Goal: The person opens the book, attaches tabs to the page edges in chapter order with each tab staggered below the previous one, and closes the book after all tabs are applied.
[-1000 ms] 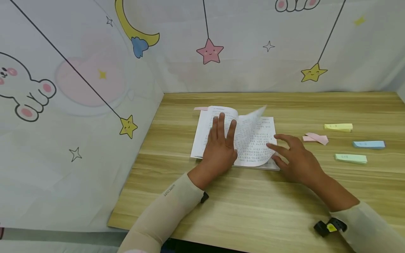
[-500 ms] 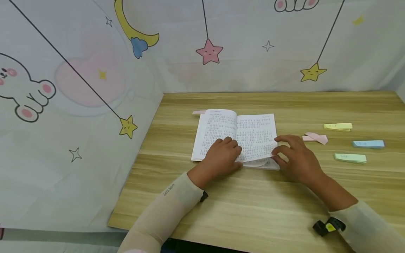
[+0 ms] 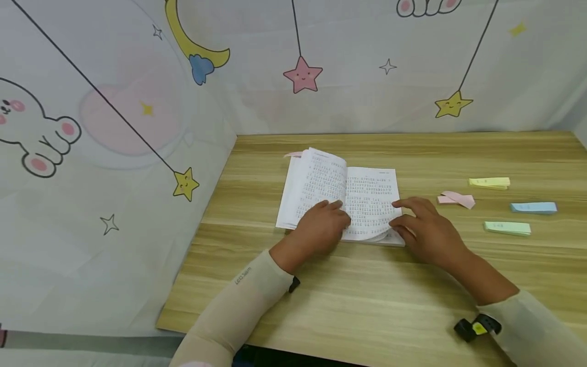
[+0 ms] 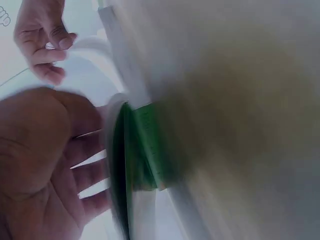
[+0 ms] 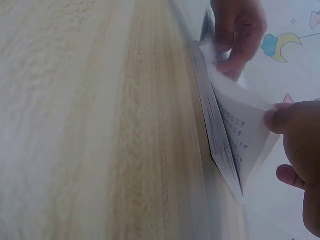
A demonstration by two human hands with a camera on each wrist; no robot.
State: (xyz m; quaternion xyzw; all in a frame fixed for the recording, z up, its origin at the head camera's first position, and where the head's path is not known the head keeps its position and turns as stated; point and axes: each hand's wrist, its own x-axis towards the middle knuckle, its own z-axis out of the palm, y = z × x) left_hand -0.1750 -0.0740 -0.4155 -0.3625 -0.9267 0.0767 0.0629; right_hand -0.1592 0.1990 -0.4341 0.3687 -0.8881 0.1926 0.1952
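Note:
An open book (image 3: 371, 196) with printed pages lies on the table, its left-hand leaves (image 3: 316, 178) bowed up at the far edge. My left hand (image 3: 321, 227) rests on the lower part of those leaves, close to the middle fold. In the left wrist view its fingers reach across the paper beside the green spine (image 4: 150, 140). At the lower right corner, my right hand (image 3: 428, 229) pinches a page; the right wrist view shows that page (image 5: 250, 135) lifted at thumb and finger. A pink paper strip (image 3: 293, 154) sticks out at the book's upper left.
Right of the book lie folded pink paper strips (image 3: 456, 200), a yellow stack (image 3: 489, 182), a blue stack (image 3: 534, 207) and a green stack (image 3: 507, 228). A patterned cloth wall (image 3: 357, 102) rises behind the wooden table (image 3: 367, 285).
A page swung from right to left. My left hand went from spread fingers on the left page to bent fingers nearer the fold. My right hand stayed at the right corner.

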